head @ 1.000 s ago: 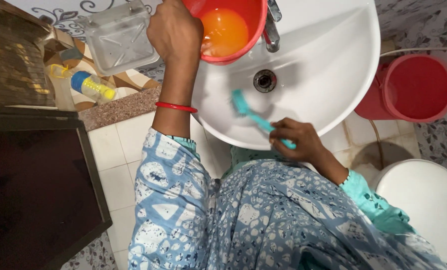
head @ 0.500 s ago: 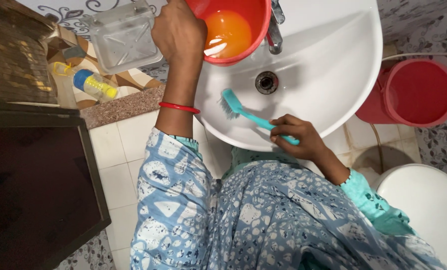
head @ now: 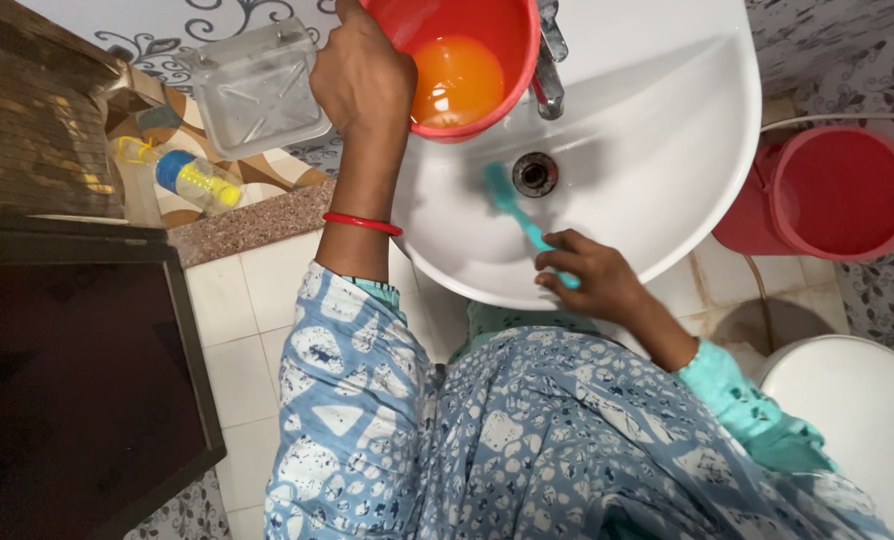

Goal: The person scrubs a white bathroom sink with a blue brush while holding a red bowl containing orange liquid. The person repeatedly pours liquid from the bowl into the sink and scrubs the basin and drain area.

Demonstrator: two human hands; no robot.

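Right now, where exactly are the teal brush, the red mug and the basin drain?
teal brush (head: 508, 200), head view, on the bristle head inside the basin.
red mug (head: 512, 30), head view, on the inner right wall.
basin drain (head: 535, 174), head view, on the metal ring at its centre.

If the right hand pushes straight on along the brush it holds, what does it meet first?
Probably the drain. The right hand points its teal brush up the white sink toward it; the tap is beyond. Depth is unclear.
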